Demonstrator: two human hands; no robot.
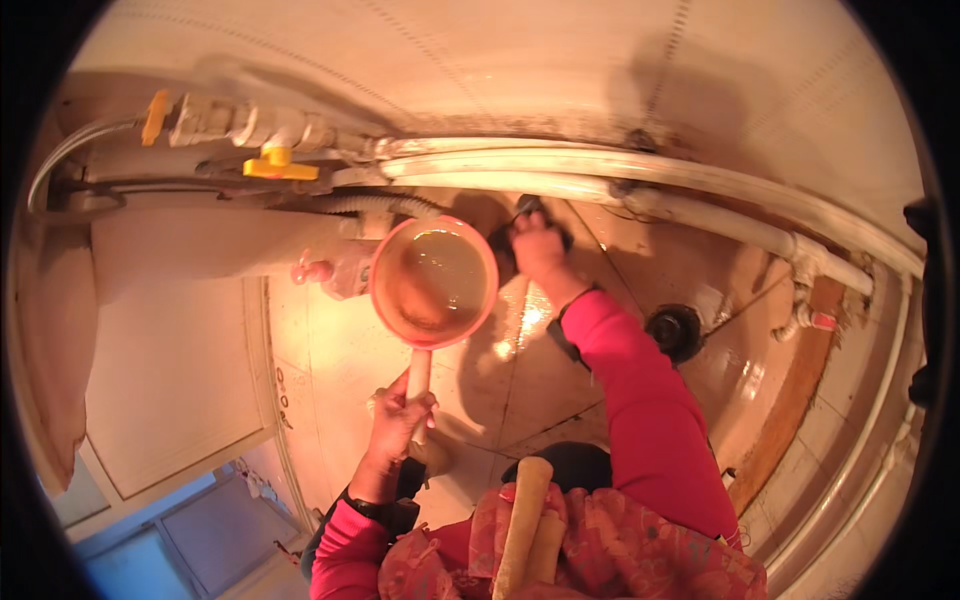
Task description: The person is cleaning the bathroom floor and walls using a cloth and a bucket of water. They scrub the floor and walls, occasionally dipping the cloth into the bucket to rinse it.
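Note:
My left hand (397, 416) is closed around the pale handle of a round dipper (435, 281) with a pink rim, which holds cloudy liquid. Farther forward and to the right, my right hand (538, 244) reaches down onto a dark object (559, 234) near the tiled floor (525, 360); the fingers cover much of it, so its kind and whether it is gripped cannot be told. Beside the dipper's left edge stands a clear bottle with a pink top (330, 271), partly hidden behind the dipper. The floor is wet and shiny below my right forearm.
White pipes (510, 165) run along the wall, with a yellow-handled valve (280, 165) at left. A corrugated hose (382, 204) lies below them. At right are a black round fitting (675, 331) on the floor and a small tap (814, 320). A cabinet panel (180, 360) stands at left.

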